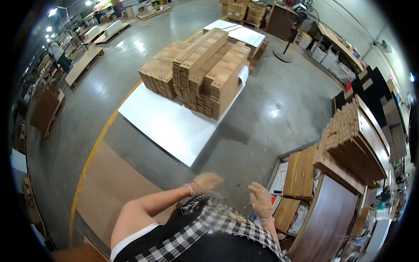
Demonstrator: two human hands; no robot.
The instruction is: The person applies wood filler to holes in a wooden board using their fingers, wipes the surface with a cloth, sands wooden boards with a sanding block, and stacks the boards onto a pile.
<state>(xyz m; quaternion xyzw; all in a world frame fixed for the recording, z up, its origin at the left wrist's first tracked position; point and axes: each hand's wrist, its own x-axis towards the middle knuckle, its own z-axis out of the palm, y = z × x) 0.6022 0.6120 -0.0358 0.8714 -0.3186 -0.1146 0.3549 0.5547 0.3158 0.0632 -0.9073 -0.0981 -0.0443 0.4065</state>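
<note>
My left hand (207, 182), in a pale work glove, is in front of my body and smeared by motion, so its fingers do not show clearly. My right hand (260, 201), gloved too, is raised beside the open-topped bin of boxes at the right; its fingers are loosely bent and somewhat apart, with nothing seen in them. Ahead of both hands, and touched by neither, stacks of brown wood-grain boards (200, 65) with small holes at their ends rest on a large white sheet (163, 122). Black-and-white checked cloth (209, 214) covers part of my front.
At the right, cardboard boxes (301, 170) stand beside a brown bench (325, 218) bearing a stack of thin panels (349, 139). A brown sheet (115, 187) lies at the left by a yellow floor line (100, 136). A stand fan (283, 54) stands farther off.
</note>
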